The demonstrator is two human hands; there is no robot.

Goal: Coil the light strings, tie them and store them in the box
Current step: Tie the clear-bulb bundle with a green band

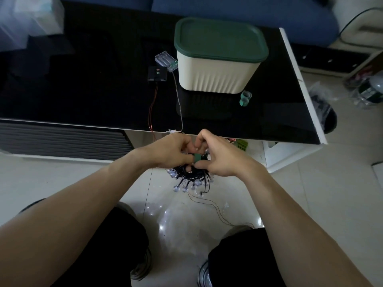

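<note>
Both my hands pinched on the coiled lights, below the table edge.

My left hand (172, 151) and right hand (219, 156) clamp a green tie (197, 157) around the coiled light string (191, 179), bulbs hanging beneath my grip; the lidded box (219, 59) sits well beyond it on the black table (83, 90).

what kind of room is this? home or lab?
Likely a home living room: a blue sofa behind a glossy black coffee table, tiled floor, and a bin beside the table.
</note>
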